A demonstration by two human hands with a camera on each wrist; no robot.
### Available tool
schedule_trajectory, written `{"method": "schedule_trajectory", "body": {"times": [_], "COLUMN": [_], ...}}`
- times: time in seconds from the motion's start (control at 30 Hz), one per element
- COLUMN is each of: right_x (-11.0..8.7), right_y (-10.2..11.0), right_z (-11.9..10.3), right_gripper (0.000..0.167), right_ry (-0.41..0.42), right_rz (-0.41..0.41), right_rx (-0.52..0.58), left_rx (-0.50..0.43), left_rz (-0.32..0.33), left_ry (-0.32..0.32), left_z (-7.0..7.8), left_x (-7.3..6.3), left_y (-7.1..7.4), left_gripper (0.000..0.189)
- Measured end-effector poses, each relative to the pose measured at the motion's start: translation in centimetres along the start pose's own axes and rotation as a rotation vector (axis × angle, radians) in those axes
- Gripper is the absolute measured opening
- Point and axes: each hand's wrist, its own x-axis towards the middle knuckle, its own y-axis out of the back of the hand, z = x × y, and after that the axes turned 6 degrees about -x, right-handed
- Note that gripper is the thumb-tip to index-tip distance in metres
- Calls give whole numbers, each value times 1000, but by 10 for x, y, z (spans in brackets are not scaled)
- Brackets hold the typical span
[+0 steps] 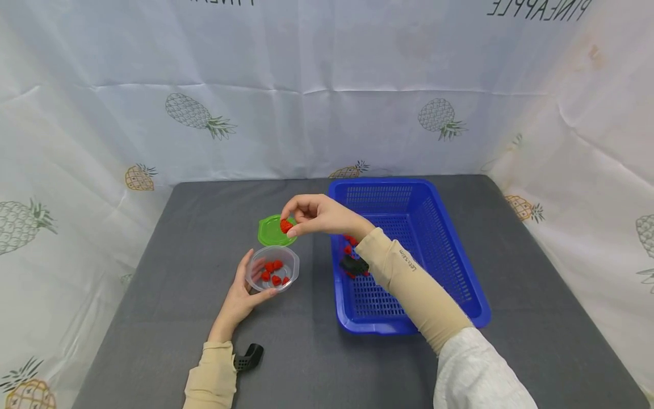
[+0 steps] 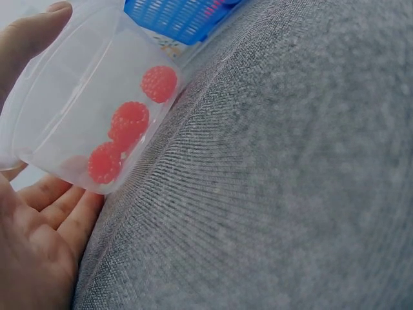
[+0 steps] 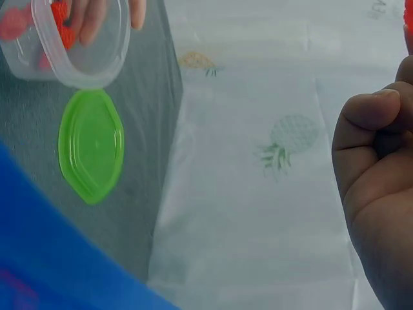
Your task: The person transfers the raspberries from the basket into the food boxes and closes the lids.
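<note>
Raspberry (image 1: 286, 226) is pinched in the right hand (image 1: 327, 216) near the bowl (image 1: 290, 263), which the left hand (image 1: 239, 296) grips; this seems the filling step, next calling for careful lowering and release.

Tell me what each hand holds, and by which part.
The right hand pinches a raspberry by opposite sides; the left hand holds the tub by its outer wall.
</note>
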Motion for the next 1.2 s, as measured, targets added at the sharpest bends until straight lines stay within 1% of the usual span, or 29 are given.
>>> {"method": "schedule_trajectory", "body": {"times": [0.1,0.23,0.43,0.63,0.87,1.07,1.2], "right_x": [7,16,26,32,38,47,53], "right_y": [-7,-15,-20,-22,-24,-28,-32], "right_z": [3,7,16,29,37,45,51], "right_gripper": [26,26,25,26,26,26,25], "right_ry": [-6,-13,-29,-89,-153,-237,-277], "right_rz": [-25,-50,-57,-98,-129,-168,-200], "right_rx": [7,-24,-51,-107,-157,-249,-259], "left_rx": [6,-4,-17,-22,-23,-47,-62], "left_rz": [0,-1,-9,-23,-22,-24,-31], "left_ry": [1,1,-2,-12,-15,-35,-39], "left_z": [-1,-1,-1,-3,-3,-5,-5], "left_x": [0,1,1,1,1,0,0], "left_y": [0,1,1,1,2,4,3], "left_gripper": [100,100,100,100,100,100,100]}}
